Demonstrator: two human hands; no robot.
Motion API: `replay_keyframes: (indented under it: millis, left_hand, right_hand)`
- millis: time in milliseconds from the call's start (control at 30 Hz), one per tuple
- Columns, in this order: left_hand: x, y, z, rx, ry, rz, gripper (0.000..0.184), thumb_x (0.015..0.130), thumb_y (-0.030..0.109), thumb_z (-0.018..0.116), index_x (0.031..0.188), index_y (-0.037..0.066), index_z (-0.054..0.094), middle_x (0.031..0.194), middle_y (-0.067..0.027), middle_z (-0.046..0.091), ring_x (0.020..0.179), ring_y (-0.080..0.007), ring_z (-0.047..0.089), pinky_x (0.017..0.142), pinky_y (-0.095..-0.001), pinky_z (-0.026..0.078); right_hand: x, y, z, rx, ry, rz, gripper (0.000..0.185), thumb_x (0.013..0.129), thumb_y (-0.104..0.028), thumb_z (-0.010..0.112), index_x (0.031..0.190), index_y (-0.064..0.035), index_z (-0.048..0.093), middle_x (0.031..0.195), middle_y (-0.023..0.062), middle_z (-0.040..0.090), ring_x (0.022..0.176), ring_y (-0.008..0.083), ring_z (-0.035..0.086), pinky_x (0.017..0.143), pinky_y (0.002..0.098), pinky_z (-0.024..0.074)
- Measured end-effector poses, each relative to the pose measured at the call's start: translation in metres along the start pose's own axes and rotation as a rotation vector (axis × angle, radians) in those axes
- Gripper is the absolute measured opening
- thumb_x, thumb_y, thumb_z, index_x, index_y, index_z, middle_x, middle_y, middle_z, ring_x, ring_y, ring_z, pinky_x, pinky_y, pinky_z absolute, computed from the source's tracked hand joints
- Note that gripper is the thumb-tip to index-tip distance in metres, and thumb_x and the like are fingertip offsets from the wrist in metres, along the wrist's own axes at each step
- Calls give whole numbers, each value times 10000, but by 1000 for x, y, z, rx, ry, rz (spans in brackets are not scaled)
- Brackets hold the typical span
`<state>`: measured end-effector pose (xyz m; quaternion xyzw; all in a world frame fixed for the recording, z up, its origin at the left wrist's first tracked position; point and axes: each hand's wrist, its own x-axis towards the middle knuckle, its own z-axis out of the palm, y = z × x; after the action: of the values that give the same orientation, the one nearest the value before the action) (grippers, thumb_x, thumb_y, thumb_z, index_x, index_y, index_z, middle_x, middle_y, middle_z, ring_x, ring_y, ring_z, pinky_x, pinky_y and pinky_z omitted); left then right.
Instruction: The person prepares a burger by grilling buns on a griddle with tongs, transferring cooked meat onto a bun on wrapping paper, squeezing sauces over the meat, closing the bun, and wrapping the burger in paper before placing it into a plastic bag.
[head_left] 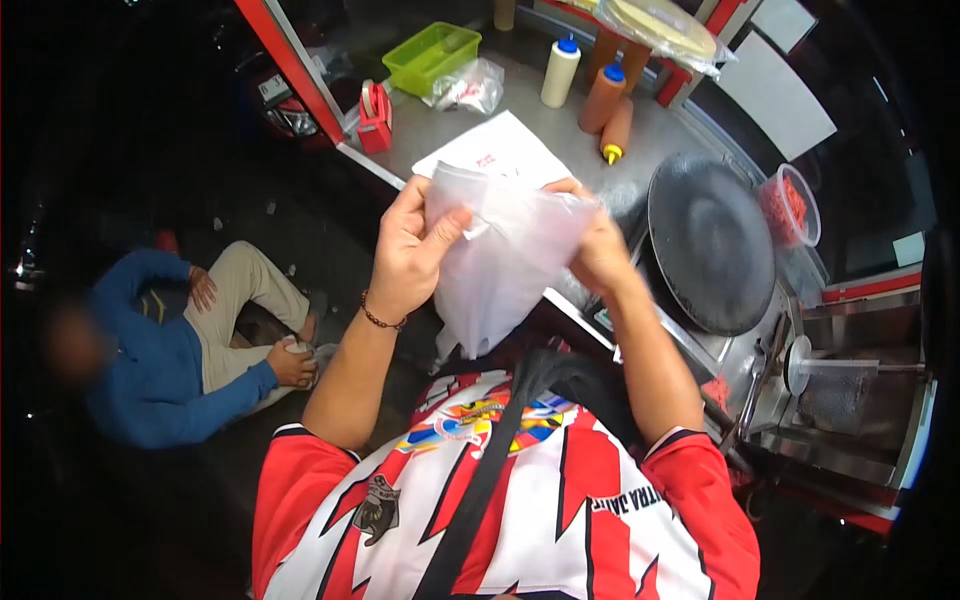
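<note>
Between my hands hangs a thin white plastic bag, in front of my chest and over the counter's near edge. My left hand pinches its upper left side between thumb and fingers. At the upper right side, my right hand has its fingers closed on the bag's edge; the bag partly hides them. Just behind the bag, a white paper packet with small red print lies on the metal counter.
A round black griddle is on the right, beside a tub of red bits. Sauce bottles, a red tape dispenser and a green basket stand at the back. A seated person is at left.
</note>
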<state>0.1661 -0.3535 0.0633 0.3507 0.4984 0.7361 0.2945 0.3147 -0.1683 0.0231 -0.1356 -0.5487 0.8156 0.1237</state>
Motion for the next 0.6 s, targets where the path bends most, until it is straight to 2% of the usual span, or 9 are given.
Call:
replay_keyframes:
  millis: [33,167,267,300,367,433,500,533,600]
  left_hand:
    - [7,-6,-2,-26,80,15,147,993,122,656,1063,0,614,940,8,653,830,-37,575,740,-225,488]
    - [29,-18,-25,-24,304,35,156,1010,139,637,1068,-5,620,891,25,652,784,-27,574,716,-205,483]
    - [37,-31,-51,190,392,81,238,1036,204,601,984,-25,638,818,49,632,745,-12,525,645,-233,447]
    - [38,-38,-63,259,399,83,268,1040,221,595,964,-32,640,802,50,627,748,-9,515,631,-244,438]
    - [44,-41,-79,650,443,168,315,1028,231,594,873,-44,609,656,-114,580,573,-195,493,554,-349,401]
    - [52,-23,-81,949,466,203,317,1016,217,598,841,-46,586,630,-212,522,528,-345,459,527,-392,384]
    - [73,-17,-89,946,507,250,319,1013,208,590,821,-46,571,648,-246,497,572,-422,429,511,-415,373]
    - [80,-14,-95,950,531,265,321,1012,203,587,811,-46,564,657,-263,485,593,-460,414,503,-427,367]
    - [113,-19,-120,834,543,292,320,1028,236,572,863,-35,614,645,-200,497,553,-257,521,540,-386,398]
  right_hand:
    - [15,33,-12,-243,85,41,352,896,-101,706,1227,-37,607,1081,74,697,908,123,635,837,292,514]
    - [25,78,17,-597,-476,-263,486,836,-91,744,1287,12,596,1071,46,703,984,175,640,905,376,519]
    - [29,52,43,-458,-547,-201,337,865,-91,710,1173,32,653,989,42,708,921,145,638,864,354,523]
    - [28,54,57,-345,-323,-124,287,872,-96,704,1127,32,668,968,41,709,899,135,637,842,342,523]
    - [27,59,83,-128,151,13,202,887,-105,690,1035,32,698,926,39,709,854,115,636,797,316,524]
    - [36,57,77,-234,203,-80,159,887,-67,680,990,53,701,890,16,709,821,92,625,694,291,501]
    - [32,55,75,-86,262,-146,139,873,-51,689,965,52,709,860,19,707,799,99,627,693,280,496]
    - [26,44,66,-250,287,-99,138,865,-53,717,953,53,716,879,28,715,801,101,633,723,277,509]
    - [9,24,60,-236,340,-117,173,864,-61,734,991,55,711,898,37,719,810,102,638,735,279,515]
